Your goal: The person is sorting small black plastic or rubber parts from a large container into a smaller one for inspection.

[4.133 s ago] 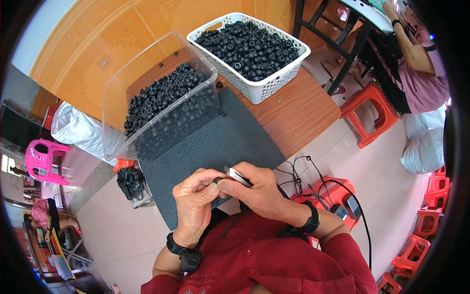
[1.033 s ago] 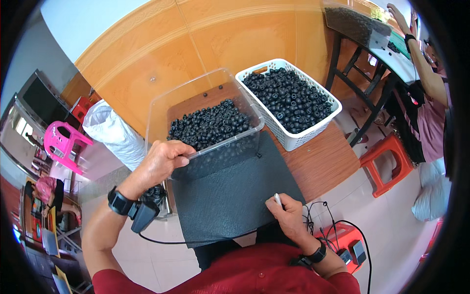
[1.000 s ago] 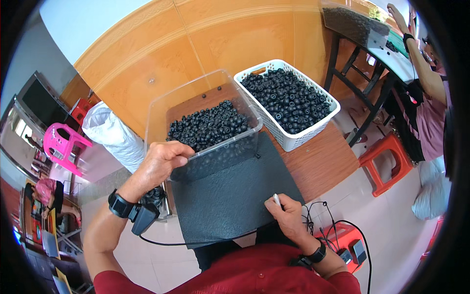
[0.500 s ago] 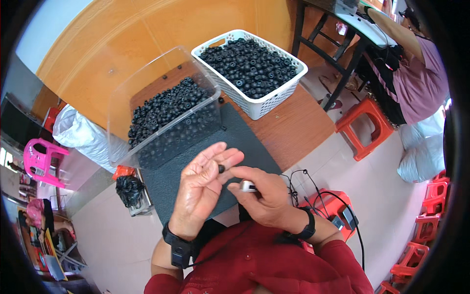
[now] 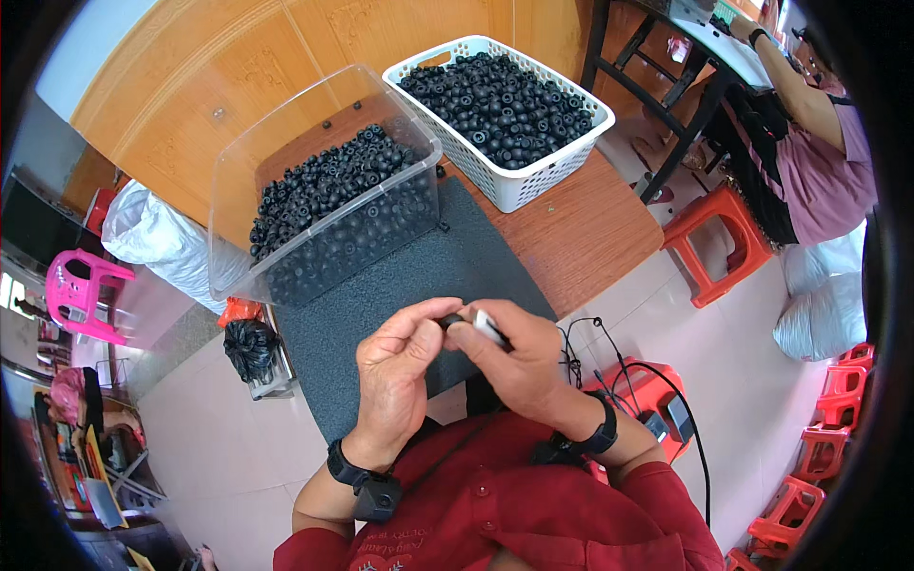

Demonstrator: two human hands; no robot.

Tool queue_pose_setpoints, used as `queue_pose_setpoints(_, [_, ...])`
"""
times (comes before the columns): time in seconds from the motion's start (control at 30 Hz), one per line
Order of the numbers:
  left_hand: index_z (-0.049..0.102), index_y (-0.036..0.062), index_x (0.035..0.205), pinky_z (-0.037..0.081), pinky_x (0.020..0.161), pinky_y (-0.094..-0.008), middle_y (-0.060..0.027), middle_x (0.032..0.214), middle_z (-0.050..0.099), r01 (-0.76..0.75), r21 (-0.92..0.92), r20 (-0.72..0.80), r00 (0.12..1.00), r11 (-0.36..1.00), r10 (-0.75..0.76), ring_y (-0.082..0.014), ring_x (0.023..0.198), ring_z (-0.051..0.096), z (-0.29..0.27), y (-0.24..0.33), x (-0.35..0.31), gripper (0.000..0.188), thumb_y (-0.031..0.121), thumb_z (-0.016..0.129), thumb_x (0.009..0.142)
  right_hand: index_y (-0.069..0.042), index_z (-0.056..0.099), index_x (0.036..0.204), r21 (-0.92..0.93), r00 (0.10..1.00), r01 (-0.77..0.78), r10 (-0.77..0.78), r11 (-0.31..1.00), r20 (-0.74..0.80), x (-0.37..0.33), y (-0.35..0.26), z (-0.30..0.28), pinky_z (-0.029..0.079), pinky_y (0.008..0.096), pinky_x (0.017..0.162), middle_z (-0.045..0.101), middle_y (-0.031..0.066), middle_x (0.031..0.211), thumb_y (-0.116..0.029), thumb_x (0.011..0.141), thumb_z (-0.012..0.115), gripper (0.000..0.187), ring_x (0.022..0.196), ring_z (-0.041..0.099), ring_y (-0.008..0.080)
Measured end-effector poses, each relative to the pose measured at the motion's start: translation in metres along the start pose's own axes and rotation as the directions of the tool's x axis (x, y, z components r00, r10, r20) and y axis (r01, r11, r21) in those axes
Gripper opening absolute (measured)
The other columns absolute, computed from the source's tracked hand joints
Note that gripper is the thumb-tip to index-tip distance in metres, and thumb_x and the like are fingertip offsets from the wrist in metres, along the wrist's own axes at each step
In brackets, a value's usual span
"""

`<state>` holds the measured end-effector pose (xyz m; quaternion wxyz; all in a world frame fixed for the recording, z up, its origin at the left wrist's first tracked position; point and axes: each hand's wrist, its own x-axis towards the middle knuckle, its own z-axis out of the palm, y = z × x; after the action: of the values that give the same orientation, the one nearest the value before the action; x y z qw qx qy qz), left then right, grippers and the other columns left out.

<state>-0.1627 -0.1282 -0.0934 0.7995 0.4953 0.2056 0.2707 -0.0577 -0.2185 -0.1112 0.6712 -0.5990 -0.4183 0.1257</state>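
Over the near edge of the dark textured mat (image 5: pixel 352 333), my two hands meet at the fingertips. My left hand (image 5: pixel 392 371) pinches a small black round part (image 5: pixel 448 322) between thumb and fingers. Curled around a small white-and-black hand tool (image 5: pixel 489 328), my right hand (image 5: pixel 524 366) brings it up against that part; the tool's working end is hidden by my fingers. Beyond them a clear plastic bin (image 5: pixel 357 221) holds a heap of black ring-shaped parts (image 5: pixel 328 186). To its right a white perforated basket (image 5: pixel 519 190) is filled with similar parts.
Brown wooden tabletop (image 5: pixel 595 233) shows right of the mat. A few loose parts lie near the bin. On the right are a red stool (image 5: pixel 719 243), cables over another red stool (image 5: pixel 628 390), and a person seated at a table (image 5: pixel 728 48). A white sack (image 5: pixel 157 238) stands left.
My left hand has gone from an open palm with the black part on its fingers to pinching it. The right hand has brought the tool up to the part. The view has shifted slightly.
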Motion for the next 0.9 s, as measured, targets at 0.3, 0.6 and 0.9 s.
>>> queue_pose_setpoints(0.3, [0.064, -0.0033, 0.105, 0.048, 0.072, -0.0216, -0.0062, 0.096, 0.061, -0.169, 0.131, 0.038, 0.985, 0.977, 0.166, -0.0098, 0.077, 0.057, -0.014, -0.013, 0.008, 0.023, 0.008, 0.064, 0.085, 0.001, 0.060, 0.096, 0.159, 0.971, -0.210, 0.187, 0.965, 0.148, -0.002, 0.001, -0.003, 0.042, 0.0221, 0.056, 0.058, 0.0021, 0.074, -0.013, 0.086, 0.065, 0.018, 0.067, 0.050, 0.0041])
queue_pose_setpoints(0.6, [0.063, -0.0048, 0.098, 0.047, 0.070, -0.0257, -0.0078, 0.085, 0.062, -0.121, 0.259, -0.067, 0.988, 0.958, 0.142, -0.0127, 0.076, 0.058, -0.024, -0.006, 0.008, 0.026, 0.016, 0.067, 0.083, 0.001, 0.061, 0.104, 0.096, 0.966, -0.191, 0.170, 0.977, 0.195, 0.001, -0.007, -0.009, 0.042, 0.0209, 0.060, 0.059, 0.0002, 0.078, -0.014, 0.087, 0.064, 0.023, 0.069, 0.050, 0.0042])
queue_pose_setpoints(0.9, [0.059, -0.0054, 0.099, 0.046, 0.062, -0.0297, -0.0088, 0.081, 0.059, 0.089, -0.283, 0.083, 0.994, 0.955, -0.068, -0.0138, 0.068, 0.055, -0.029, -0.002, 0.010, 0.024, 0.015, 0.063, 0.086, 0.000, 0.059, 0.096, 0.037, 0.956, -0.198, 0.185, 0.979, 0.227, -0.001, 0.002, -0.007, 0.043, 0.0266, 0.054, 0.058, 0.0065, 0.069, -0.019, 0.093, 0.054, 0.020, 0.058, 0.053, 0.0119])
